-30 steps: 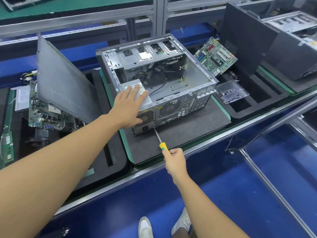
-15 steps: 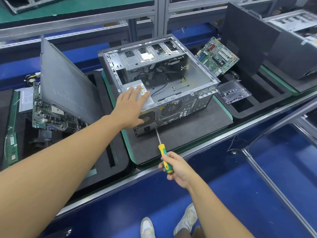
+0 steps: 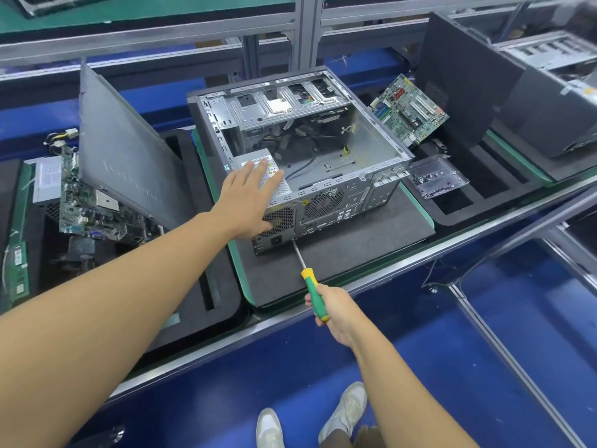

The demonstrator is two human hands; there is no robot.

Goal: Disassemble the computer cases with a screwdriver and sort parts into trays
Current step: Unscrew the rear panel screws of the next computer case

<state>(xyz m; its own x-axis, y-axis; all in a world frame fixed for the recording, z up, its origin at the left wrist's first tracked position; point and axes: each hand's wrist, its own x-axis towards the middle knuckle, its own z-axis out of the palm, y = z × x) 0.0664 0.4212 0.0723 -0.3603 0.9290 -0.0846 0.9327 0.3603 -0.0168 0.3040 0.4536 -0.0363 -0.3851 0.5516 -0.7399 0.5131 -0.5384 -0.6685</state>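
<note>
Grey computer case [image 3: 371, 147], side panel off, left grip [image 3: 248, 202] released, flat on its power supply [image 3: 281, 189], right grip [image 3: 336, 310] grasping green-yellow screwdriver [image 3: 310, 282], tip at rear panel

Head view, looking down (steeply) over workbench [image 3: 355, 286], close.

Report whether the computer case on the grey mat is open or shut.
Open. The computer case has no side panel on top; its power supply and cables show inside.

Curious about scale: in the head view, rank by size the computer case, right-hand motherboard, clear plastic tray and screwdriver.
1. computer case
2. right-hand motherboard, clear plastic tray: too alike to rank
3. screwdriver, slimmest
</note>
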